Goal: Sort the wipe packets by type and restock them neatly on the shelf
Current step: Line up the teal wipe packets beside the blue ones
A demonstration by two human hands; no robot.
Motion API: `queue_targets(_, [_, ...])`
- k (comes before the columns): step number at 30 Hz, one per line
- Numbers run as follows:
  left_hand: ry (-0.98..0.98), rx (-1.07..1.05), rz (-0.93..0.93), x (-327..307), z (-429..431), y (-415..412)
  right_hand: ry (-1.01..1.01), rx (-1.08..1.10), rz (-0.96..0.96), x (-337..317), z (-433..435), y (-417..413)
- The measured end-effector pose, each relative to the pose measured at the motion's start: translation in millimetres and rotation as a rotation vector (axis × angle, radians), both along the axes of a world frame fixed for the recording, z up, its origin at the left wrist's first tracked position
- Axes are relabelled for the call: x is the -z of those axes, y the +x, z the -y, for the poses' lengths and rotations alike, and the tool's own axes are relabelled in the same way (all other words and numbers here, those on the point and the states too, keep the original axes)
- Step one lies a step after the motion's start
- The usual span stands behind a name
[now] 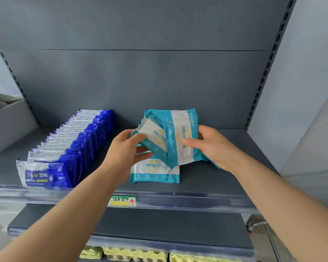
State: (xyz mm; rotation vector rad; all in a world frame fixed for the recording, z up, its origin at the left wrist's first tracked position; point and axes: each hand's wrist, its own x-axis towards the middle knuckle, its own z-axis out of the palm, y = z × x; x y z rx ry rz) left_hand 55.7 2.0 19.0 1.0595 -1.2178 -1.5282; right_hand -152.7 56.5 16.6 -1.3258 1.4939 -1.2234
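A long row of dark blue wipe packets (70,148) stands on edge along the left of the grey shelf (225,178). At the shelf's middle my left hand (125,150) grips a tilted teal and white wipe packet (153,137) by its left end. My right hand (212,146) holds an upright bunch of teal packets (180,133), thumb across the front one. Another teal packet (155,172) lies flat near the front edge, below both hands.
A green and yellow price tag (123,201) with a red arrow sits on the shelf's front rail. A grey box (9,121) stands left of the unit. Yellow egg trays (136,254) fill a lower shelf. Perforated uprights (269,59) flank the back panel.
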Motion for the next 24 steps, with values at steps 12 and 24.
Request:
queue_targets(12, [-0.352, 0.098, 0.644, 33, 0, 20, 0.006, -0.043, -0.415, 11, 13, 11])
queue_targets(24, [-0.301, 0.023, 0.774, 52, 3, 25, 0.328, 0.282, -0.625, 40, 16, -71])
